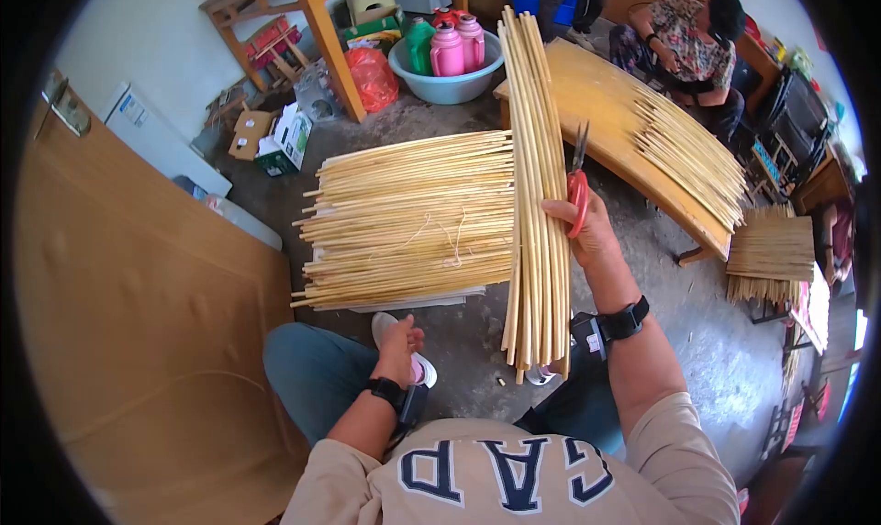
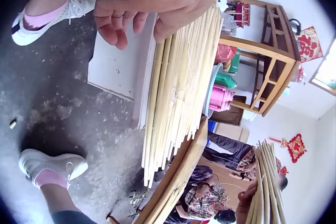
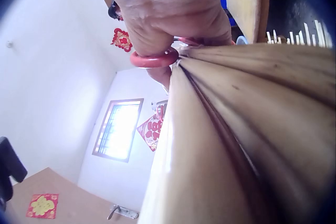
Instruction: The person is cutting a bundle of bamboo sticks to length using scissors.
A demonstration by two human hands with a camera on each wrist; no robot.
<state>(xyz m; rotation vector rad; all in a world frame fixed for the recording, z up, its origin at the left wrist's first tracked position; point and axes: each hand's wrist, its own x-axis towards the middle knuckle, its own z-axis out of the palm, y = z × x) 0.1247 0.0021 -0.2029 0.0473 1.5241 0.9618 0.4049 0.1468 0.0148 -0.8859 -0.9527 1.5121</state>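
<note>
My right hand [image 1: 596, 233] grips a thick bundle of long pale sticks [image 1: 537, 277], held up over the floor. Red-handled scissors [image 1: 577, 197] are in that same hand, blades pointing away from me; a red handle loop [image 3: 155, 59] circles a digit in the right wrist view. Near my knee, my left hand [image 1: 396, 355] holds nothing, its fingers loosely bent. Beyond it lies a wide pile of similar sticks [image 1: 395, 190] on a white base, with a loose string [image 1: 454, 240] on top. In the left wrist view the left hand [image 2: 157, 1] overlaps the pile's near end.
At right, a low wooden table [image 1: 596, 94] carries more sticks [image 1: 693, 153], and a person [image 1: 688, 43] sits behind it. A blue basin [image 1: 445, 86] with thermos flasks, a cardboard box [image 1: 252, 132] and a wooden stand [image 1: 321, 39] are farther back. A brown door [image 1: 138, 314] stands at left.
</note>
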